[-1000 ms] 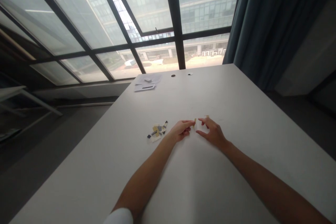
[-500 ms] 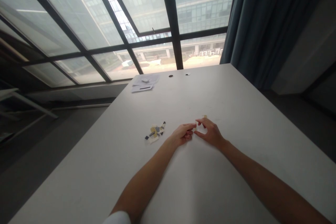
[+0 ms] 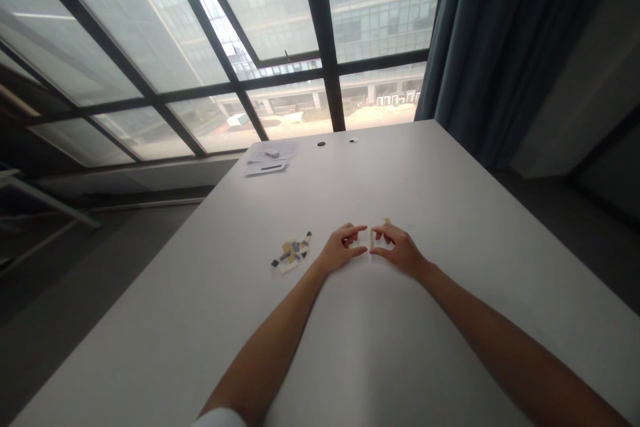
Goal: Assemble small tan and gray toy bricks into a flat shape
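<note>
My right hand (image 3: pixel 404 251) pinches a thin pale-yellow strip-like piece (image 3: pixel 372 240) by its ends, between thumb and fingers, just over the white table. Facing it from the left is my left hand (image 3: pixel 339 250), its thumb and index finger apart with a gap to the strip. Just beyond my right hand's fingers lies a small yellow piece (image 3: pixel 387 220). To the left of my left hand rests a loose pile of small yellow, grey, black and cream pieces (image 3: pixel 290 252), like toy building bricks; their exact shapes are too small to make out.
The white table (image 3: pixel 320 193) reaches to a large window. Papers (image 3: pixel 267 165) with a small object on top lie at its far left corner. Two small round fittings (image 3: pixel 321 144) sit near the far edge. A dark blue curtain (image 3: pixel 470 60) hangs at the right.
My left hand has let go of the strip and drawn back to the left, thumb and index finger now spread. My right hand keeps the strip. The view has shifted slightly.
</note>
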{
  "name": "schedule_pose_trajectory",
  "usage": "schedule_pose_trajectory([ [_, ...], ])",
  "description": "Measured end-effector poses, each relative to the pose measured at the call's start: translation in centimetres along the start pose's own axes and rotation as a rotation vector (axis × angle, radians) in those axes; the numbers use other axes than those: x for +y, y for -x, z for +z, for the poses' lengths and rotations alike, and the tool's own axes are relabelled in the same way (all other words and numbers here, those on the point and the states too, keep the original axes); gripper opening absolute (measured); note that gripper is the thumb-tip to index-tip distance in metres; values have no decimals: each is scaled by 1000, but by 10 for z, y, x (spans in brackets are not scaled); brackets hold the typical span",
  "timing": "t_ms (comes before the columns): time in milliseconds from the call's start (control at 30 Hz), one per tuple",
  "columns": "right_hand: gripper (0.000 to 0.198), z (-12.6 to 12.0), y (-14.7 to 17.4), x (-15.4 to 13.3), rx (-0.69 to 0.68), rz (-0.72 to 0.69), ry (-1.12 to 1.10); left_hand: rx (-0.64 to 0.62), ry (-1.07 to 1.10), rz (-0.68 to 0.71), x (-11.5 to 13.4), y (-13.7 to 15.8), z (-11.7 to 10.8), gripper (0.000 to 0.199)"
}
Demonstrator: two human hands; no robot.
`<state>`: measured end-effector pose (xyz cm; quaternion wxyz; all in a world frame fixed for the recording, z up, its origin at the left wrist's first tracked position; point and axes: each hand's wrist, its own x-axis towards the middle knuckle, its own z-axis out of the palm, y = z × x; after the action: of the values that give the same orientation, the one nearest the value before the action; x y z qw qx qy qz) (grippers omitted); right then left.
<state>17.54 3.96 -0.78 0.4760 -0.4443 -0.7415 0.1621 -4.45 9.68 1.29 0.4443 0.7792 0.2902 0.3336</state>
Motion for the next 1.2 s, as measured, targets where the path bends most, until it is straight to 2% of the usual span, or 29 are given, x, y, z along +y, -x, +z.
schedule_pose_trajectory([
  [333,41,1,2,3,-54,26,-6,-17,-123,75,5,2,5,55],
  [667,39,1,2,2,-78,53,5,-1,-138,92,0,3,9,50],
  [967,41,2,3,5,-71,63,-11,-8,-110,-9,5,5,11,51],
  [1200,39,2,3,4,-75,54,-5,-11,-80,-28,3,5,11,50],
])
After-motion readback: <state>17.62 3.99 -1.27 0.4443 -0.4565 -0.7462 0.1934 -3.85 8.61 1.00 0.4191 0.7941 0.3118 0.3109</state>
